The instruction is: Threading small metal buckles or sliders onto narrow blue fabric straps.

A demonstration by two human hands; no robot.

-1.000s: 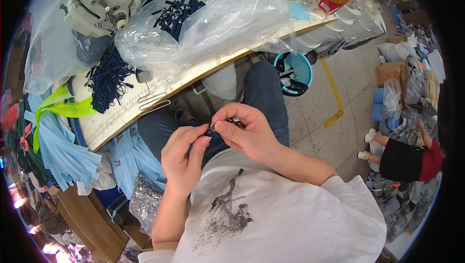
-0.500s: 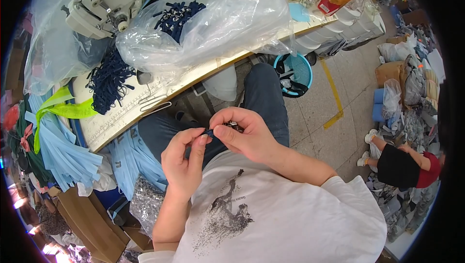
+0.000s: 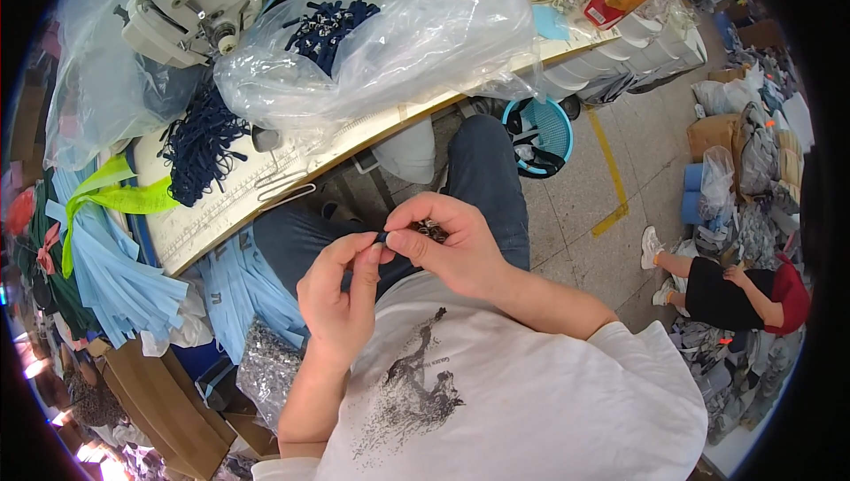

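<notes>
Left hand (image 3: 336, 290): thumb and forefinger in a narrow pinch at a small dark-blue fabric piece (image 3: 382, 237), held above the lap, on the near side of the long white surface (image 3: 199, 237) with a brown edge

Right hand (image 3: 456, 246): thumb and forefinger pinched at the same piece from the right; curled fingers cup a cluster of small shiny brownish metal bits (image 3: 431, 229), count unclear

Piece in hand: one, apparently part-worked; fingertips hide whether metal and fabric are joined

Done, by appearance: one heap of dark-blue fabric pieces with silvery bits (image 3: 326, 31), among the folds of a large clear plastic bag (image 3: 425, 38), far side of the surface

Left to do, by appearance: one tangled pile of thin dark-blue fabric loops (image 3: 202, 149), no metal discernible, at the left of the surface, near a white metal sewing machine (image 3: 168, 34); both heaps are sizeable, suggesting work midway

Also present: bent silvery wire hooks (image 3: 285, 190), right of the pile at the near edge; bundle of pale-blue fabric strips (image 3: 124, 277), far left; round turquoise plastic basket (image 3: 552, 131), on the floor to the right
</notes>
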